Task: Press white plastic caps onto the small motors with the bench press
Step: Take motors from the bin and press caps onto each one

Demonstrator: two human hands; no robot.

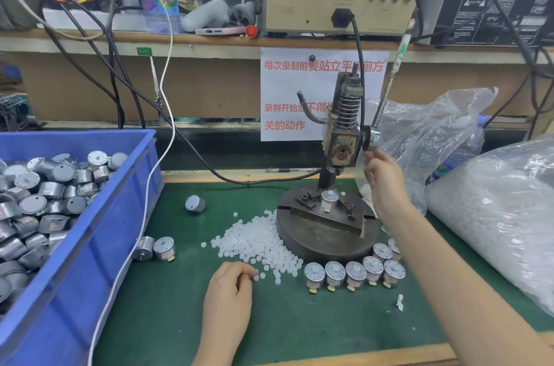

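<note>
The bench press [344, 137] stands on a round iron base [326, 242] at the middle of the green mat. A small silver motor [329, 199] sits upright in its fixture under the ram. The press lever [395, 71] slants up and to the right. My right hand [385, 182] is raised beside the press head, just under the lever's hub, fingers loosely extended and blurred, holding nothing I can see. A pile of white plastic caps [257, 241] lies left of the base. My left hand [229, 290] rests at its near edge, curled fingertips pinching a cap.
A blue bin [120, 215] full of motors fills the left. Several motors [353, 274] stand in a row in front of the base. Loose motors lie at the bin's corner [163, 248] and farther back [195, 203]. Clear bags of caps [494, 215] crowd the right. A white cable [150, 185] crosses the bin.
</note>
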